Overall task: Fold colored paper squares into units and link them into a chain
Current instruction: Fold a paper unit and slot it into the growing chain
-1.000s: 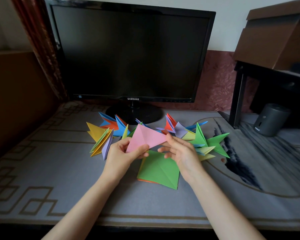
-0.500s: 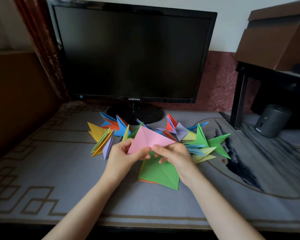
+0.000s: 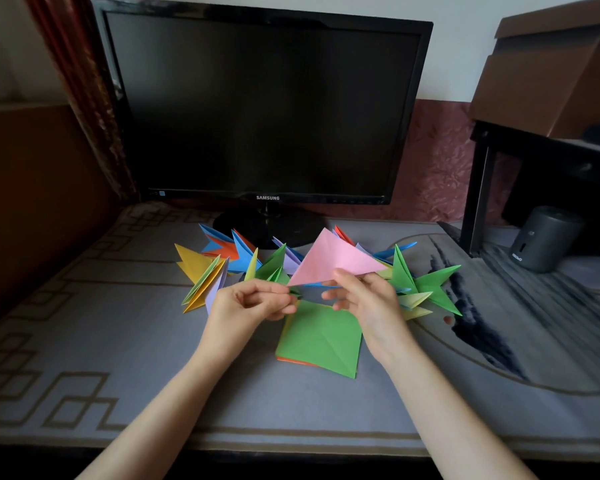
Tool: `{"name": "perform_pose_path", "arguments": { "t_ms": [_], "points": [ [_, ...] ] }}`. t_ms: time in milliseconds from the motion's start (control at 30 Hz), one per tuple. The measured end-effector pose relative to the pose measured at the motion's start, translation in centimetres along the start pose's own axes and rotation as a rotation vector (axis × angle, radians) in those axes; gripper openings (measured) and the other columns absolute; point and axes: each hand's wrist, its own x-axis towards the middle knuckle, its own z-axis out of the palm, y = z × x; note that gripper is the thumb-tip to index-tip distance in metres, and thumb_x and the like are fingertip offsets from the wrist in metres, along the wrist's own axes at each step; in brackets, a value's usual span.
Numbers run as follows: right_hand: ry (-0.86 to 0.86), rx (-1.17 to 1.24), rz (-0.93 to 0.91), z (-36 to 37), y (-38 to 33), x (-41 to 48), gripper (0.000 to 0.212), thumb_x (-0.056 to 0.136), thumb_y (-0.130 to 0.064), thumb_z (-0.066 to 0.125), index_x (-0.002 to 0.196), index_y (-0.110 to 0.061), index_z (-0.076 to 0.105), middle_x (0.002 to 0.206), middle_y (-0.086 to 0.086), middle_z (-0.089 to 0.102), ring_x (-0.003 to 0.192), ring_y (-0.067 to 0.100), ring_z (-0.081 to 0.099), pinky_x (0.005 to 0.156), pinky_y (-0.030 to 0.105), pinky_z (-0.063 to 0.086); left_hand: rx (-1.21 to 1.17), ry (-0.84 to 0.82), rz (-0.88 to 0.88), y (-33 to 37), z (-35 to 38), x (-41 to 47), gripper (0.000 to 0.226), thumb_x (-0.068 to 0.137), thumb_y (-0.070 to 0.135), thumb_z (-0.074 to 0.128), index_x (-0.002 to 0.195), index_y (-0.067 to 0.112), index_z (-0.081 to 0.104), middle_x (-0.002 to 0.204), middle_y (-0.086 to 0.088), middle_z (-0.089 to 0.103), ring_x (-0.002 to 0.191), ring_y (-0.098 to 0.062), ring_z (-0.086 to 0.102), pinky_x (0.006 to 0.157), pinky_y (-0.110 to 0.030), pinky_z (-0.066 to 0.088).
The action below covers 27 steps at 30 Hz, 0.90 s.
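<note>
A pink paper point(image 3: 329, 259), folded into a triangle, is held in the air above the desk. My left hand point(image 3: 253, 304) pinches its lower left corner between thumb and fingertips. My right hand point(image 3: 364, 299) pinches its lower edge further right. Below the hands lies a small stack of flat squares with a green sheet point(image 3: 321, 339) on top and an orange edge showing underneath. Behind the hands a chain of folded units point(image 3: 222, 265) in yellow, blue, orange, purple and green curves across the desk to its green end point(image 3: 426, 282) on the right.
A black monitor point(image 3: 264, 105) on a round stand rises just behind the chain. A grey desk mat point(image 3: 118, 341) covers the desk. A dark cylinder point(image 3: 542, 239) stands at the right under a black shelf that carries a cardboard box point(image 3: 551, 71).
The pink triangle has been lifted and shifted to the right. My left hand slid to its lower left corner and my right hand moved up to its lower edge.
</note>
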Motion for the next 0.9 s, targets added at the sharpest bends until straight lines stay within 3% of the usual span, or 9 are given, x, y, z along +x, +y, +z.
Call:
{"name": "perform_pose_path", "arguments": {
  "t_ms": [167, 300, 400, 467, 567, 667, 800, 900],
  "points": [
    [-0.072, -0.062, -0.014, 0.3, 0.2, -0.4, 0.004, 0.086, -0.001, 0.062, 0.088, -0.003, 0.064, 0.072, 0.008, 0.070, 0.058, 0.018, 0.065, 0.048, 0.022, 0.048, -0.015, -0.030, -0.006, 0.2, 0.3, -0.2, 0.024, 0.083, 0.000, 0.065, 0.104, 0.012, 0.066, 0.088, -0.010, 0.075, 0.085, -0.018, 0.072, 0.075, -0.025, 0.057],
    [-0.071, -0.098, -0.029, 0.3, 0.3, -0.3, 0.003, 0.086, -0.002, 0.062, 0.087, -0.003, 0.065, 0.073, 0.006, 0.071, 0.058, 0.016, 0.064, 0.049, 0.021, 0.047, -0.114, -0.144, -0.031, 0.1, 0.0, -0.1, 0.054, 0.073, 0.001, 0.064, 0.126, 0.012, 0.055, 0.108, -0.013, 0.071, 0.102, -0.023, 0.067, 0.084, -0.032, 0.056],
    [-0.062, -0.121, -0.039, 0.3, 0.4, -0.2, 0.004, 0.086, -0.002, 0.063, 0.085, -0.005, 0.065, 0.072, 0.003, 0.071, 0.058, 0.014, 0.062, 0.049, 0.021, 0.046, -0.130, -0.245, -0.054, 0.1, 0.3, -0.2, 0.065, 0.074, -0.012, 0.063, 0.131, 0.016, 0.048, 0.116, -0.010, 0.068, 0.107, -0.022, 0.065, 0.083, -0.027, 0.054],
    [-0.079, -0.199, -0.048, 0.4, 0.7, -0.3, 0.007, 0.085, -0.002, 0.063, 0.081, -0.006, 0.066, 0.068, 0.001, 0.070, 0.057, 0.011, 0.060, 0.050, 0.021, 0.046, -0.058, -0.207, -0.051, 0.3, 0.8, -0.4, 0.062, 0.076, -0.012, 0.070, 0.126, 0.019, 0.050, 0.112, -0.004, 0.070, 0.105, -0.017, 0.066, 0.082, -0.021, 0.052],
    [-0.161, -0.332, -0.071, 0.7, 1.0, -0.6, 0.005, 0.083, -0.005, 0.067, 0.079, -0.008, 0.069, 0.065, -0.002, 0.067, 0.057, 0.007, 0.054, 0.051, 0.020, 0.045, 0.002, -0.070, -0.049, 0.6, 1.1, -0.4, 0.056, 0.062, 0.010, 0.079, 0.113, 0.020, 0.059, 0.101, 0.004, 0.073, 0.092, -0.011, 0.069, 0.073, -0.019, 0.054],
    [-0.210, -0.373, -0.058, 0.9, 1.1, -0.8, 0.007, 0.082, -0.007, 0.069, 0.076, -0.010, 0.069, 0.055, -0.007, 0.062, 0.053, 0.005, 0.052, 0.052, 0.018, 0.043, 0.064, -0.024, -0.017, 0.4, 0.7, -0.3, 0.041, 0.066, 0.006, 0.079, 0.102, 0.018, 0.064, 0.091, 0.005, 0.073, 0.078, -0.012, 0.069, 0.064, -0.023, 0.057],
    [-0.170, -0.360, -0.058, 0.9, 0.9, -0.8, 0.009, 0.080, -0.006, 0.071, 0.072, -0.008, 0.069, 0.052, -0.007, 0.061, 0.050, 0.004, 0.052, 0.052, 0.017, 0.043, 0.113, 0.013, -0.015, 0.2, 0.5, -0.2, 0.031, 0.070, 0.007, 0.078, 0.098, 0.012, 0.067, 0.087, -0.005, 0.074, 0.075, -0.018, 0.071, 0.068, -0.027, 0.059],
    [-0.097, -0.317, -0.051, 0.6, 0.8, -0.6, 0.006, 0.078, -0.009, 0.073, 0.073, -0.005, 0.072, 0.057, -0.001, 0.063, 0.052, 0.006, 0.053, 0.054, 0.018, 0.043, 0.076, 0.021, -0.020, 0.2, 0.7, -0.1, 0.026, 0.072, 0.004, 0.076, 0.097, 0.005, 0.066, 0.077, -0.010, 0.074, 0.068, -0.016, 0.071, 0.063, -0.022, 0.057]
  ]
}}
